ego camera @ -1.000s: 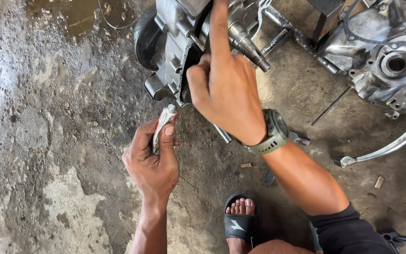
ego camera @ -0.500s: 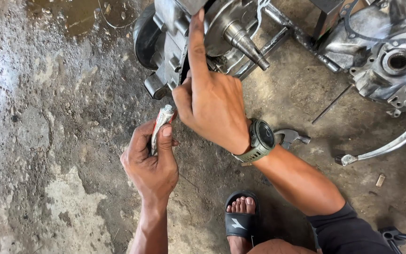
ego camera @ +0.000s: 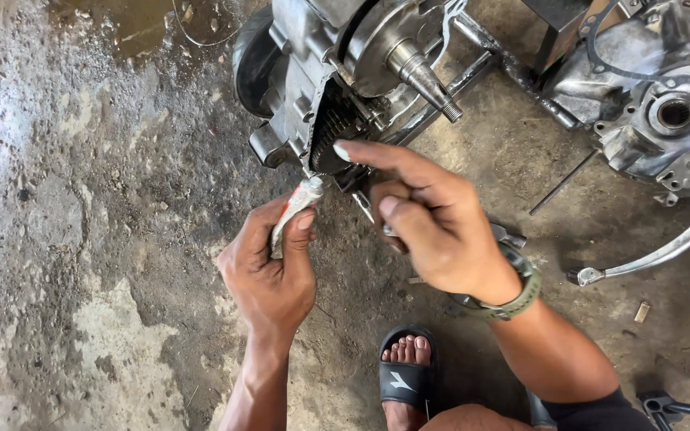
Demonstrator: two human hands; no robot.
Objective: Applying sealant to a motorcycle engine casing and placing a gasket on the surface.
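Note:
My left hand (ego camera: 269, 267) grips a small squeezed sealant tube (ego camera: 295, 209), its tip pointing up at the lower edge of a grey engine crankcase (ego camera: 321, 72) that stands on the concrete floor. My right hand (ego camera: 433, 227), with an olive watch on the wrist, hovers just right of the tube. Its index finger is stretched out with a pale dab of paste on the tip (ego camera: 342, 151), close to the case edge, while the other fingers are curled. A tapered crankshaft end (ego camera: 425, 80) sticks out of the case toward me.
A second engine case half (ego camera: 664, 112) with a gasket lies at the upper right. A curved chrome lever (ego camera: 656, 251) rests on the floor to the right. My foot in a black sandal (ego camera: 405, 367) is at the bottom. A puddle (ego camera: 145, 24) lies at top left.
My right hand has come down off the crankcase and drawn back toward the tube, index finger now extended with paste on it. The view has shifted closer. My left hand kept hold of the tube.

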